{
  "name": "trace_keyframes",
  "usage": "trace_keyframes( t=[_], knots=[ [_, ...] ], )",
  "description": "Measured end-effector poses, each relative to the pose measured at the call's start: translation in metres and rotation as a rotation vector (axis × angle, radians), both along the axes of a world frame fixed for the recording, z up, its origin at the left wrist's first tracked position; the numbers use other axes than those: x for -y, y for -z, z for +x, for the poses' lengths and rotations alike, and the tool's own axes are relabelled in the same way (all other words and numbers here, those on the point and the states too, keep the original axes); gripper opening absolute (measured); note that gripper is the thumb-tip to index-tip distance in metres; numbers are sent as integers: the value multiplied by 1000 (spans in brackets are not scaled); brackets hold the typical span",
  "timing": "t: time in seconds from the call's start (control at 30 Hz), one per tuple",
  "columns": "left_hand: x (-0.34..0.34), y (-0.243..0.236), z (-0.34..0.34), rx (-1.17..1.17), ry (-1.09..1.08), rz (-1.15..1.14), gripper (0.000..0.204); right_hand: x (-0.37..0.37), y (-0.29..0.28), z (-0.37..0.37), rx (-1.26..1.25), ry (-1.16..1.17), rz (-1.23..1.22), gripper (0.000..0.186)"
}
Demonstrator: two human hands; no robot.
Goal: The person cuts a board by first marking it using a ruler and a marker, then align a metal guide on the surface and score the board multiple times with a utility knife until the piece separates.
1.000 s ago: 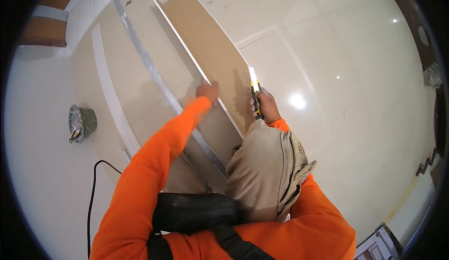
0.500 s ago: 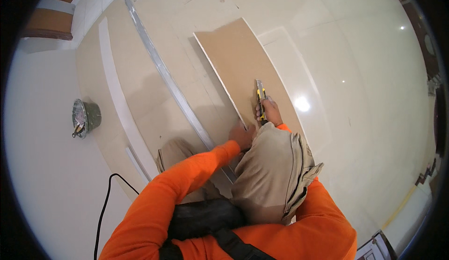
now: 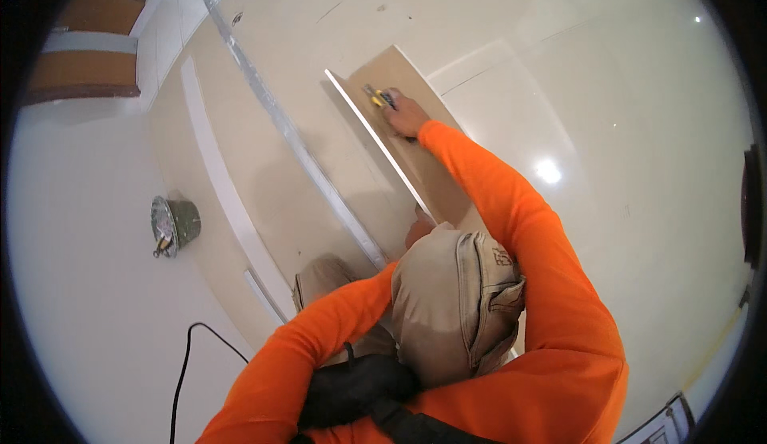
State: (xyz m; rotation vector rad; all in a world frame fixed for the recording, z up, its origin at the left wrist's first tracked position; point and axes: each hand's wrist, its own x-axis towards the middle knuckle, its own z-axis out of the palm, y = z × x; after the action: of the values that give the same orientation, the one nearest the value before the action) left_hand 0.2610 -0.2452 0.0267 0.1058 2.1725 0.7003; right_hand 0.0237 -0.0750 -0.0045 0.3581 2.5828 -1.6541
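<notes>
1. Reaching far forward, the right hand [image 3: 406, 115] has its fingers wrapped around a yellow-and-black utility knife [image 3: 377, 97], whose tip rests on the far end of a narrow tan board strip [image 3: 415, 156].
2. That strip is flat, matte and paper-faced, with a thin pale edge on its left side; it lies on the glossy white tiled floor [image 3: 607, 109], running from the knife back to the person's knee.
3. The left hand [image 3: 417, 227] sits at the strip's near end, mostly hidden behind the knee; I cannot tell how its fingers are set.
4. A larger sheet [image 3: 264, 180] of the same dull beige board lies to the left, crossed by a long, straight silvery metal rail [image 3: 296, 144].
5. A small round grey pot [image 3: 174, 224] rests on the floor well to the left, a black cable [image 3: 185, 364] curving nearby.
</notes>
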Motion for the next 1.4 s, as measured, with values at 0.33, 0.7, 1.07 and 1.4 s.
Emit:
trace_keyframes(
  t=[0.33, 0.7, 1.07, 1.4],
  knots=[
    [3, 2, -2, 35, -33, -27, 76, 3, -18, -66, 318, -78, -147, 35],
    [-2, 4, 3, 53, -49, -13, 79, 6, 1, -85, 206, -111, 115, 36],
    [-9, 28, -35, 10, -32, -128, 82, -17, -12, 89, 306, -334, 177, 28],
    [-32, -10, -41, -157, -127, -8, 60, -13, -43, 591, 629, -337, 170, 37]
  ],
)
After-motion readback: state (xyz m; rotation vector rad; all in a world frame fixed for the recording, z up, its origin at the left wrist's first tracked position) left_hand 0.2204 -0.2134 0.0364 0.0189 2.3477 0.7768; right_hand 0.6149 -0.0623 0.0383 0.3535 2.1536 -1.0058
